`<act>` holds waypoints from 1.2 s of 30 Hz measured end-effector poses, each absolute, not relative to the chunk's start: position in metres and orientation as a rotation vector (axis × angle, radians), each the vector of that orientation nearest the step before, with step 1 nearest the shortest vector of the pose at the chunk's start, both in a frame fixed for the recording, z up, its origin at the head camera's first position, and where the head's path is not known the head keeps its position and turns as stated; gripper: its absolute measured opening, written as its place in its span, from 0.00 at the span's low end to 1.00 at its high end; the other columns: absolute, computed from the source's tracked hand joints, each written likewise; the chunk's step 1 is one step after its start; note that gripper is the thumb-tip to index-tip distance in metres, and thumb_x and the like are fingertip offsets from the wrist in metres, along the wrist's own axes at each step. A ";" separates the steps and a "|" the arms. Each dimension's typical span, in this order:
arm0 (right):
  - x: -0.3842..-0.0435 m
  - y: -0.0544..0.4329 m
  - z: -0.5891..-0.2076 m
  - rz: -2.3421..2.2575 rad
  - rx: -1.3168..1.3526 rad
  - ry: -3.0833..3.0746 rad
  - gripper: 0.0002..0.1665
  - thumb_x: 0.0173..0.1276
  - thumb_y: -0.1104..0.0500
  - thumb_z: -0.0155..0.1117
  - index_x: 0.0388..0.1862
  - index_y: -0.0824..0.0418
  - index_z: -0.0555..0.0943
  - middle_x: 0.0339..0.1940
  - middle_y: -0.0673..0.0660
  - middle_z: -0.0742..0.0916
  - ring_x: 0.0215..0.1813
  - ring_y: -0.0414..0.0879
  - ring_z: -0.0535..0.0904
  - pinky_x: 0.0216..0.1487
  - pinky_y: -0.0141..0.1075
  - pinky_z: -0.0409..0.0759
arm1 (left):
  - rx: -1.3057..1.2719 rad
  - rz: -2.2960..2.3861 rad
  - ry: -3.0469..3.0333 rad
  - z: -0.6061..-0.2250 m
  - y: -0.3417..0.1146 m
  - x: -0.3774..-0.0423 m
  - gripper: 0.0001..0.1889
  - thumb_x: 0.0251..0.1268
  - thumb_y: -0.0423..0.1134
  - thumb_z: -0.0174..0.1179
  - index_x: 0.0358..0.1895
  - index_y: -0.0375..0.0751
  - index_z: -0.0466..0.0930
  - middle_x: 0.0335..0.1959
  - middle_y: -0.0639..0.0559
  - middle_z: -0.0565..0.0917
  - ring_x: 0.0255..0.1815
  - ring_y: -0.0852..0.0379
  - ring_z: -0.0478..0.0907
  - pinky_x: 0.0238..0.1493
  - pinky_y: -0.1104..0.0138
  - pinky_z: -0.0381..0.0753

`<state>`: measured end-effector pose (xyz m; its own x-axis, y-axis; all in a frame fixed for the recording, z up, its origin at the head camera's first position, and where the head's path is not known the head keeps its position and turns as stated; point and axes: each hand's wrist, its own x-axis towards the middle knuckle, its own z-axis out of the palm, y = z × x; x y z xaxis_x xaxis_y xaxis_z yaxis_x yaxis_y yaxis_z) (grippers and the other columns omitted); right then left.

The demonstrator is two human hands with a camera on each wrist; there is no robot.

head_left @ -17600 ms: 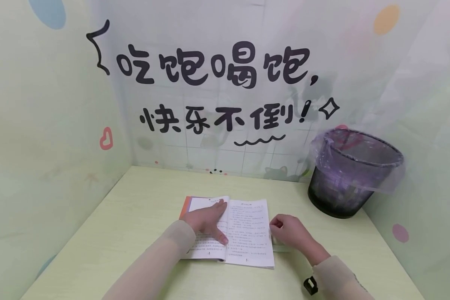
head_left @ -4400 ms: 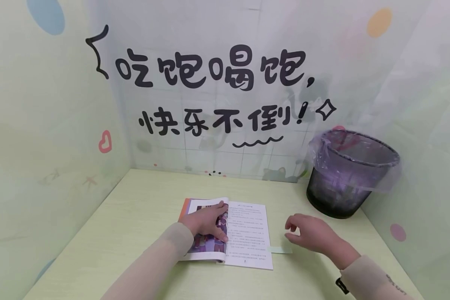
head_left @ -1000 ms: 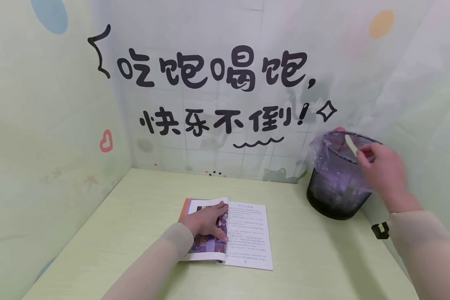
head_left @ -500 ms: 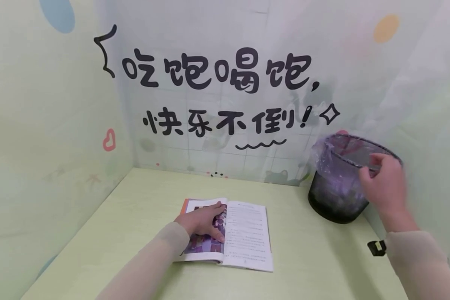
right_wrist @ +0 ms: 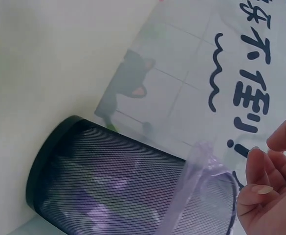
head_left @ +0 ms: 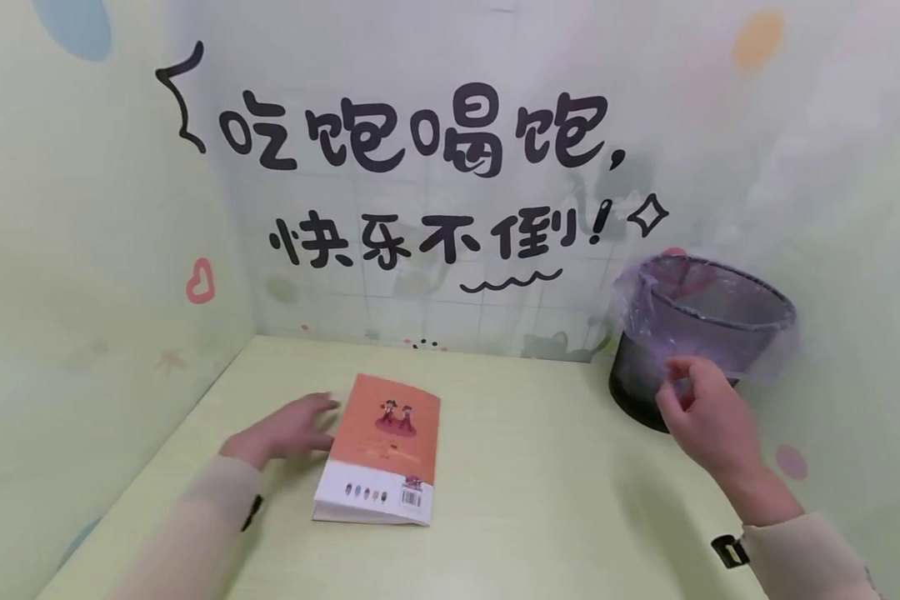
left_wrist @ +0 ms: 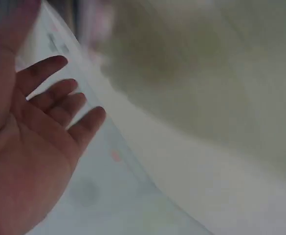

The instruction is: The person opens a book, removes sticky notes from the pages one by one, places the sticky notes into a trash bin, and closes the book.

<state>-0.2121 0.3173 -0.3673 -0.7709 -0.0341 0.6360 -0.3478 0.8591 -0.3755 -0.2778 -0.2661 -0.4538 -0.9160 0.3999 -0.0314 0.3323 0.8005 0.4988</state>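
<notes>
A book (head_left: 386,433) lies closed on the table, its orange and white back cover up and its lower edge slightly spread. My left hand (head_left: 288,429) is just left of it, fingers extended toward its left edge. In the left wrist view, that hand (left_wrist: 35,142) shows a bare palm and loosely bent fingers. My right hand (head_left: 708,412) is raised in front of the mesh trash bin (head_left: 633,379). Its fingers are loosely bent with nothing between them; in the right wrist view the hand (right_wrist: 275,186) is beside the bin's lined rim.
The bin stands at the back right, with a purple plastic liner (head_left: 663,321) folded over its rim. A pale wooden table (head_left: 517,467) extends between printed fabric walls. The back wall (head_left: 420,192) carries large black lettering.
My right hand held a pale strip over the bin; the strip is now out of sight and the hand has drawn back leftward. The open book is now closed, and my left hand has moved left.
</notes>
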 end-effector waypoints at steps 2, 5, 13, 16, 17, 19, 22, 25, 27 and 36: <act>-0.213 0.317 -0.370 0.640 0.277 -2.403 0.15 0.72 0.67 0.63 0.56 0.67 0.85 0.46 0.64 0.88 0.27 0.28 0.72 0.23 0.32 0.72 | 0.436 0.698 2.912 -0.454 -0.297 -0.273 0.38 0.73 0.44 0.72 0.75 0.20 0.71 0.76 0.18 0.71 0.77 0.18 0.67 0.78 0.29 0.69; -0.215 0.317 -0.376 0.639 0.262 -2.439 0.15 0.72 0.67 0.62 0.55 0.66 0.85 0.46 0.63 0.88 0.27 0.29 0.72 0.25 0.33 0.72 | 0.339 0.702 2.945 -0.457 -0.326 -0.270 0.38 0.76 0.46 0.70 0.73 0.17 0.70 0.73 0.17 0.73 0.75 0.16 0.68 0.75 0.28 0.71; -0.218 0.317 -0.395 0.648 0.236 -2.515 0.13 0.75 0.65 0.60 0.55 0.66 0.85 0.45 0.61 0.88 0.25 0.34 0.73 0.26 0.33 0.73 | 0.336 0.795 3.002 -0.459 -0.332 -0.268 0.36 0.79 0.50 0.67 0.74 0.22 0.73 0.74 0.20 0.74 0.76 0.18 0.68 0.75 0.28 0.71; -0.218 0.316 -0.399 0.644 0.241 -2.522 0.13 0.75 0.65 0.61 0.54 0.66 0.85 0.45 0.61 0.88 0.26 0.33 0.73 0.27 0.33 0.74 | 0.351 0.807 3.017 -0.457 -0.325 -0.268 0.36 0.79 0.50 0.67 0.75 0.23 0.73 0.75 0.20 0.73 0.76 0.19 0.68 0.75 0.28 0.71; -0.218 0.315 -0.401 0.642 0.243 -2.523 0.13 0.75 0.66 0.61 0.54 0.66 0.86 0.45 0.61 0.88 0.26 0.33 0.73 0.27 0.33 0.74 | 0.357 0.813 3.021 -0.456 -0.322 -0.268 0.36 0.79 0.50 0.67 0.75 0.24 0.72 0.75 0.21 0.73 0.77 0.19 0.68 0.75 0.28 0.71; -0.218 0.314 -0.403 0.641 0.242 -2.528 0.13 0.74 0.66 0.62 0.53 0.66 0.86 0.44 0.61 0.88 0.26 0.32 0.73 0.27 0.33 0.74 | 0.373 0.822 3.029 -0.454 -0.317 -0.269 0.37 0.79 0.50 0.67 0.77 0.24 0.71 0.76 0.21 0.73 0.78 0.20 0.68 0.76 0.29 0.71; -0.219 0.312 -0.404 0.641 0.244 -2.546 0.13 0.74 0.66 0.62 0.54 0.65 0.86 0.45 0.61 0.89 0.27 0.32 0.73 0.28 0.33 0.74 | 0.399 0.850 3.033 -0.447 -0.308 -0.270 0.39 0.80 0.50 0.66 0.80 0.25 0.67 0.78 0.21 0.71 0.79 0.20 0.66 0.77 0.29 0.70; -0.220 0.309 -0.405 0.654 0.251 -2.583 0.15 0.76 0.64 0.63 0.57 0.65 0.86 0.47 0.61 0.89 0.30 0.37 0.75 0.31 0.35 0.76 | 0.409 0.890 3.027 -0.440 -0.298 -0.271 0.43 0.80 0.52 0.66 0.84 0.26 0.60 0.81 0.22 0.66 0.82 0.20 0.63 0.79 0.28 0.67; -0.220 0.306 -0.406 0.670 0.261 -2.613 0.18 0.78 0.62 0.63 0.62 0.66 0.85 0.52 0.63 0.89 0.35 0.43 0.81 0.37 0.41 0.82 | 0.414 0.916 3.023 -0.435 -0.291 -0.271 0.46 0.81 0.53 0.65 0.86 0.26 0.56 0.83 0.22 0.63 0.83 0.20 0.60 0.81 0.28 0.64; -0.220 0.285 -0.413 0.670 0.363 -2.698 0.32 0.82 0.50 0.65 0.76 0.66 0.77 0.71 0.68 0.83 0.64 0.65 0.85 0.63 0.64 0.85 | 0.483 0.948 3.030 -0.415 -0.262 -0.265 0.47 0.82 0.55 0.64 0.88 0.30 0.53 0.86 0.25 0.60 0.85 0.23 0.58 0.82 0.29 0.63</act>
